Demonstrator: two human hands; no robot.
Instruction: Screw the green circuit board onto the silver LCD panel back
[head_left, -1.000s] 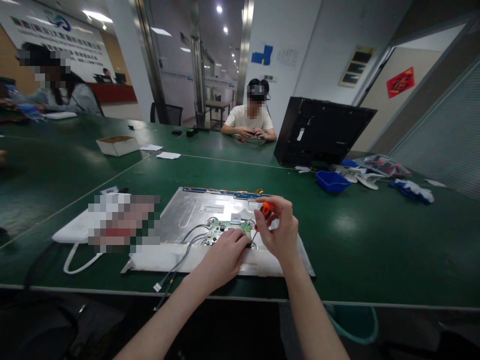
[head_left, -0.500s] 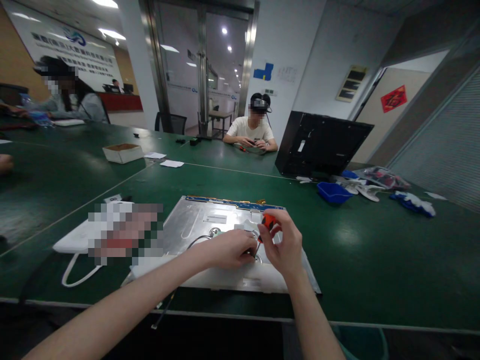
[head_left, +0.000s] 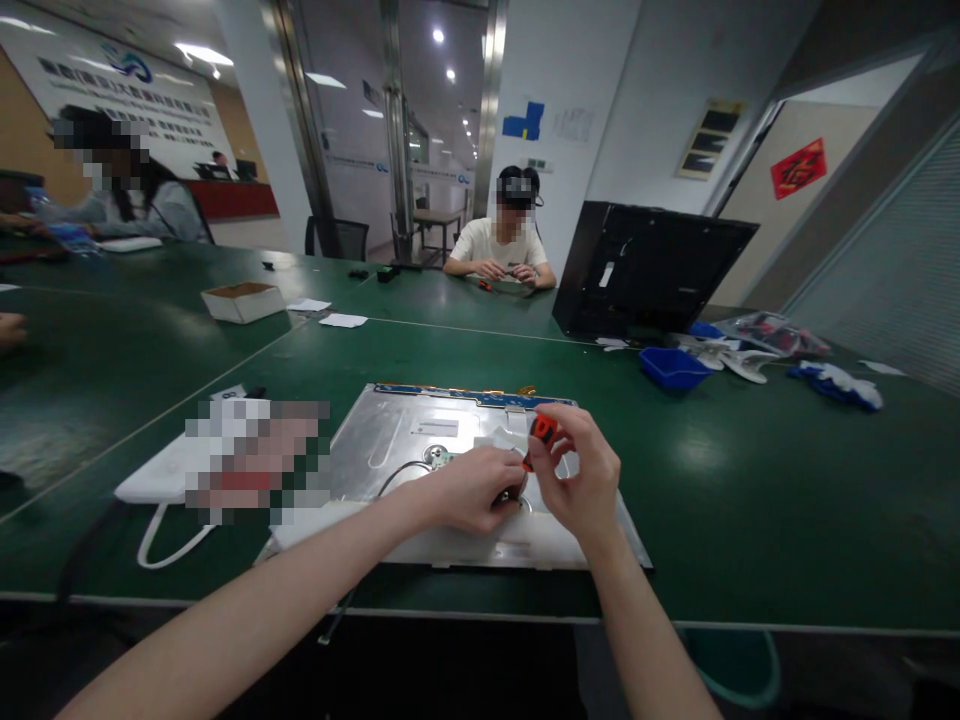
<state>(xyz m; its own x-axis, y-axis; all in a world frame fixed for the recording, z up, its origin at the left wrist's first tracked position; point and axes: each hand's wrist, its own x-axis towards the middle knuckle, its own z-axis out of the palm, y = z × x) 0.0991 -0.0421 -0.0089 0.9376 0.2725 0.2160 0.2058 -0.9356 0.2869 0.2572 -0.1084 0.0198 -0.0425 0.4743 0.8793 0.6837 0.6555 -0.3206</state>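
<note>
A silver metal panel (head_left: 352,440) with a blue circuit strip (head_left: 450,395) along its far edge lies on the green table. Above its middle, my left hand (head_left: 484,490) is closed, its fingertips curled round a small dark thing that I cannot make out. My right hand (head_left: 581,475) pinches the red and black handle of a screwdriver (head_left: 543,430), just right of my left hand. The tool's tip is hidden by the fingers. A black cable (head_left: 397,470) runs over the panel beside my left hand and another hangs past the table's front edge.
Left of the panel is a white device (head_left: 161,465) with a cable, partly pixelated. Farther back stand an open box (head_left: 244,303), a large black monitor casing (head_left: 660,270), a blue tray (head_left: 671,370) and gloves (head_left: 836,385). A person (head_left: 499,245) sits across the table; another sits at left.
The view has shifted slightly. My right hand, with the screwdriver, has turned a little and its fingers have moved on the handle. My left hand stays at the same spot on the panel.
</note>
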